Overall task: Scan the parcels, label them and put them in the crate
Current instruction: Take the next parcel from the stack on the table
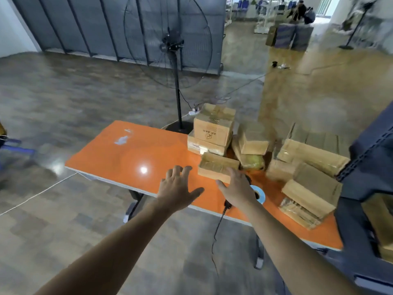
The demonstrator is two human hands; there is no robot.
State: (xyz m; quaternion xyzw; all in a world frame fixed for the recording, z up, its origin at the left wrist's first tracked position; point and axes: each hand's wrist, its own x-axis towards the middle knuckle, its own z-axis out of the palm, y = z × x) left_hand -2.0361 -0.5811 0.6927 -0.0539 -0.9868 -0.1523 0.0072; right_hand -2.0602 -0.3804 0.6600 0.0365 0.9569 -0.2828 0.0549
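Several brown cardboard parcels are piled on the right half of an orange table (127, 158). The nearest is a flat parcel (217, 167) at the pile's front. My right hand (238, 188) reaches over the table with fingers spread, its fingertips at this parcel's near right corner, holding nothing. My left hand (178, 188) hovers open to the left of the same parcel, apart from it. Under my right hand lie a blue-and-white roll of labels (260, 193) and a black corded scanner (227, 204), mostly hidden. A dark blue crate (365, 209) stands at the right edge.
A tall black pedestal fan (176, 81) stands behind the table. The scanner's cable (215, 235) hangs off the near table edge. A white cord runs across the wooden floor at left. People and dark boxes (291, 35) are far off at the back right.
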